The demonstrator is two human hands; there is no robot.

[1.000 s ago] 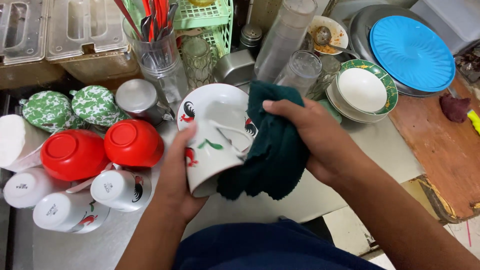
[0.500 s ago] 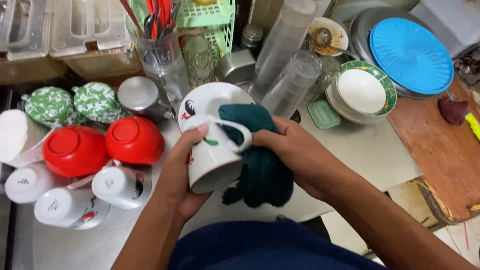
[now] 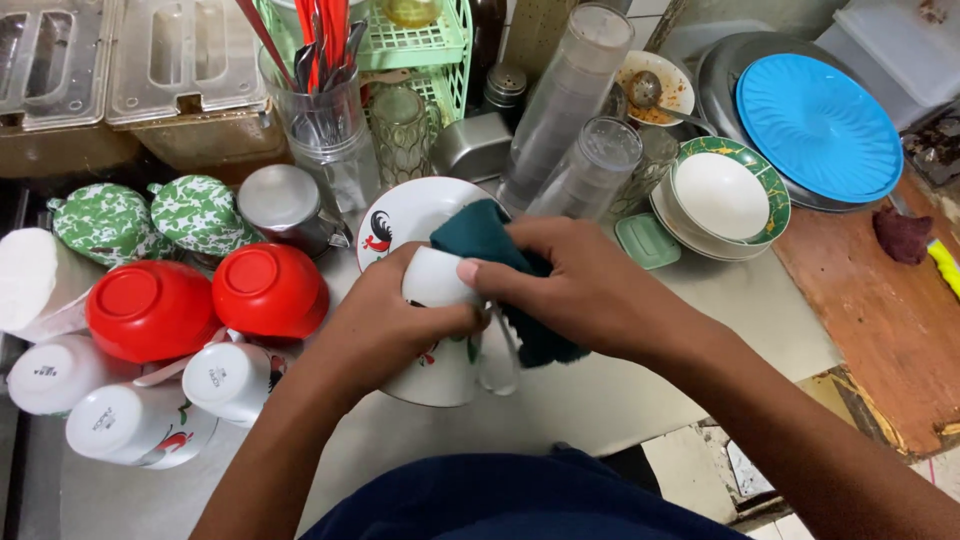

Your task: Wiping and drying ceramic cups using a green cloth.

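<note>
A: Mug (image 3: 440, 345), white with a rooster print, sits at the centre of the view, lifted just above the grey table (image 3: 620, 390) and tipped so its base faces the camera. What holds it?

B: Left hand (image 3: 385, 325): fingers curled closed around the side of the mug. Right hand (image 3: 590, 290): fingers pinched shut on a dark green cloth (image 3: 500, 250), pressed against the mug on its right side. A clear glass (image 3: 497, 350) seems to stand just right of the mug, under the cloth; its outline is hard to tell.

A: Largest hazard first?

B: Behind the mug, a white rooster plate (image 3: 405, 215) leans on edge. In my judgement a push from the rubbing hand could tip it flat or against the tall clear tumblers (image 3: 565, 100) further behind and to the right.

A: Next?

B: Left of the mug, two red bowls (image 3: 200, 300) lie upside down, and nearer the camera, overturned white cups (image 3: 150, 400). A swing of the left elbow could roll them.

A: Smallest?

B: The mug itself: probably wet, held by one hand only. A slip of the fingers would drop it onto the table or onto the glass beside it.
</note>
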